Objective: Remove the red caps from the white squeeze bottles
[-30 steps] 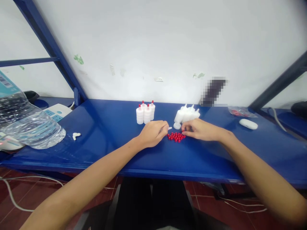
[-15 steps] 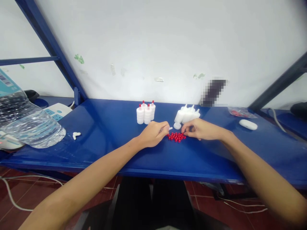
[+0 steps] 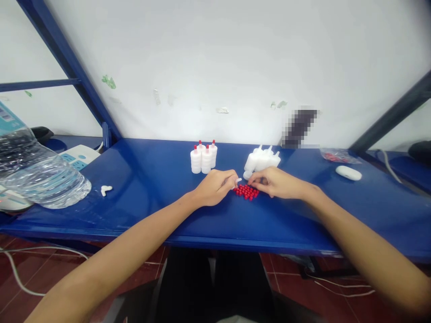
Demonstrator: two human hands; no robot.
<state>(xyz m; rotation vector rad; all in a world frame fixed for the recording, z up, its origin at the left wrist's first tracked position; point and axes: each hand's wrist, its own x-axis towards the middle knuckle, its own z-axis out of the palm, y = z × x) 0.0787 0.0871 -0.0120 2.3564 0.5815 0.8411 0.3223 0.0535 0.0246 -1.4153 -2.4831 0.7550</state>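
My left hand [image 3: 218, 186] is closed around a white squeeze bottle, mostly hidden by the fingers. Its bare white nozzle [image 3: 239, 180] pokes out toward the right. My right hand [image 3: 269, 181] has thumb and fingers pinched together at the back edge of a pile of small red caps [image 3: 247, 192]. Whatever sits between those fingertips is too small to make out. Behind the left hand stand several upright white bottles [image 3: 206, 161] with red caps on their tips. Just beyond the right hand, several uncapped white bottles [image 3: 262, 159] lie or lean in a cluster.
A large clear water bottle [image 3: 50, 175] lies at the left, near a white power strip [image 3: 79, 156] and white earbuds [image 3: 106, 190]. On the right of the blue table [image 3: 151, 211] are a white case [image 3: 348, 173] and a clear bag with red pieces [image 3: 338, 156].
My right hand has shifted left over the red caps, bringing its pinched fingertips closer to the nozzle. My left hand keeps its hold on the bottle, almost still.
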